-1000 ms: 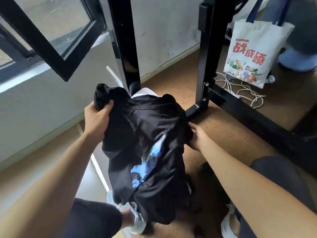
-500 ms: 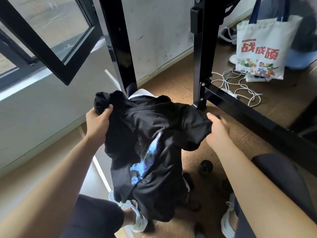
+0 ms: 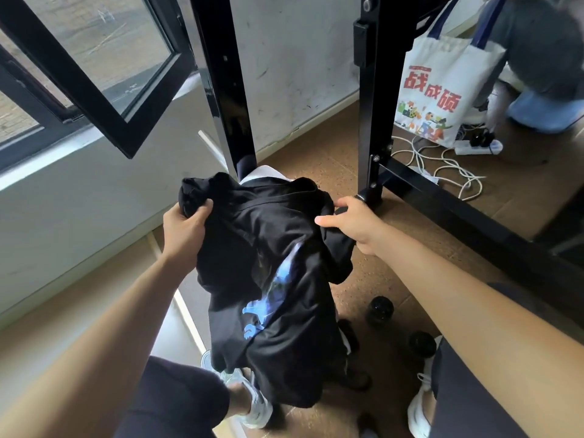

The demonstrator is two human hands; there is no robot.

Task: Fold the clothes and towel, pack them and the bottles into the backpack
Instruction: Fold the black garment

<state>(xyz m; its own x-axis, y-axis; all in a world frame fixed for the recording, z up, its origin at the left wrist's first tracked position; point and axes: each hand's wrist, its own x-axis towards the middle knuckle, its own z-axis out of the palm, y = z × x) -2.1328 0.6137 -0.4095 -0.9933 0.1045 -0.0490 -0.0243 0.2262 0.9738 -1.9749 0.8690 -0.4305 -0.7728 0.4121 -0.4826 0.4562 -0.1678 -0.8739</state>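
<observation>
Two hands, left hand (image 3: pixel 185 229) and right hand (image 3: pixel 354 224), grip black shirt (image 3: pixel 268 279) near "战成硕" tote (image 3: pixel 442 90).

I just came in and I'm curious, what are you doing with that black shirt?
A person is holding up a black T-shirt with a blue print. The left hand grips one top corner; the right hand holds the other side. It hangs unfolded. Two dark bottles stand on the floor below.
</observation>
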